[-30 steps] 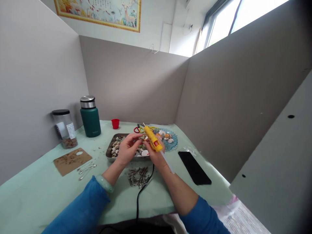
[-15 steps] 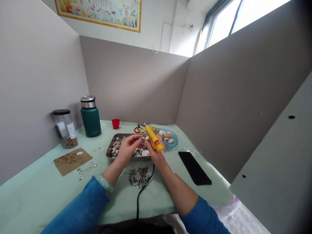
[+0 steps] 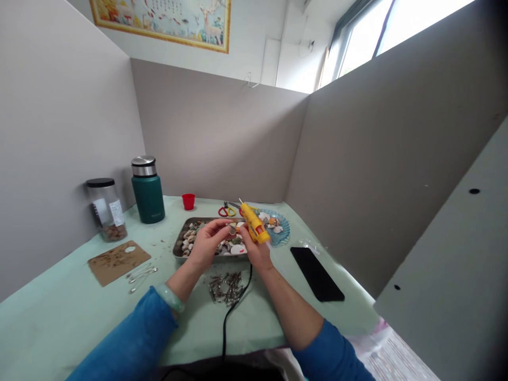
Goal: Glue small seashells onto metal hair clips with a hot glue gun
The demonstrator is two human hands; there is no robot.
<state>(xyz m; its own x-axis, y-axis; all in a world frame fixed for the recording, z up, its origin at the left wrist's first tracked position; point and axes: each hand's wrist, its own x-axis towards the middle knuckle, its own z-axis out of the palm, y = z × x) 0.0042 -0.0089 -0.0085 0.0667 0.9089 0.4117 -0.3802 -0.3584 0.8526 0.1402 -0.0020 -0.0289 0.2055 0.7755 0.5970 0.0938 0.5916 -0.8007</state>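
Note:
My left hand [image 3: 207, 244] is pinched round a small pale shell-like piece [image 3: 232, 228], held over the metal tray [image 3: 181, 260]. The fingertips partly cover it, so its exact kind is unclear. In my right hand [image 3: 259, 255] is a yellow hot glue gun [image 3: 254, 221], its nozzle pointing up and away from me. The right fingers sit close to the small piece; whether they touch it I cannot tell. Assorted seashells [image 3: 189, 239] fill the tray beneath both hands. Nearer me lies a heap of small metal clips [image 3: 227, 288], beside the black cord [image 3: 225, 323].
Behind the tray are scissors [image 3: 227, 211] and a red cup [image 3: 188, 201]. A blue plate [image 3: 286, 233] with shells stands right, near a black flat slab [image 3: 317, 274]. At left are a green flask [image 3: 147, 198], a jar [image 3: 107, 211], brown cardboard [image 3: 115, 267] and safety pins [image 3: 142, 275].
My right hand and the glue gun have shifted slightly to the right, away from the left fingertips. The small piece shows more plainly. My left hand stays nearly still.

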